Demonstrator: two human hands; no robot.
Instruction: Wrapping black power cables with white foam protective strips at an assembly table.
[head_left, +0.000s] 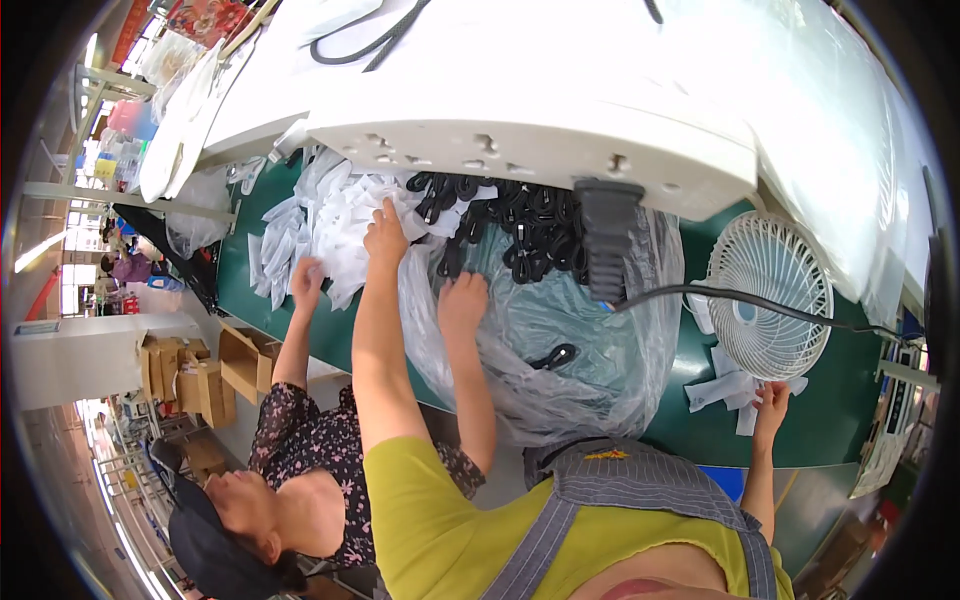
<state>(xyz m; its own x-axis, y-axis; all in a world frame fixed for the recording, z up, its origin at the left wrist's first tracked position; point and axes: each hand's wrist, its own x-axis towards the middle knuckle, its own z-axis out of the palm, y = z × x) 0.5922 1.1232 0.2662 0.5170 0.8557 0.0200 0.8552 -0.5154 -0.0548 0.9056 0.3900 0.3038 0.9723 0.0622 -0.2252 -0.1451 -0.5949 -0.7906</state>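
My left hand (386, 240) reaches onto a heap of thin white pouches (350, 235) on the green table. Its fingers are apart, with one stretched forward over the heap. Far to the right, my right hand (771, 408) is closed on the edge of a white pouch (741, 388), one of several lying by a fan. Black coiled cables (530, 225) lie piled in a large clear plastic bag (625, 370) between my hands. A single coiled cable (554, 357) rests apart from them on the plastic.
A co-worker (310, 440) at my left has one hand by the pouches and another by the cables. A white power strip (540, 150) with a black plug (610, 235) overhangs the table. A round white fan (768, 300) stands at the right. Cardboard boxes (205, 390) sit beyond the co-worker.
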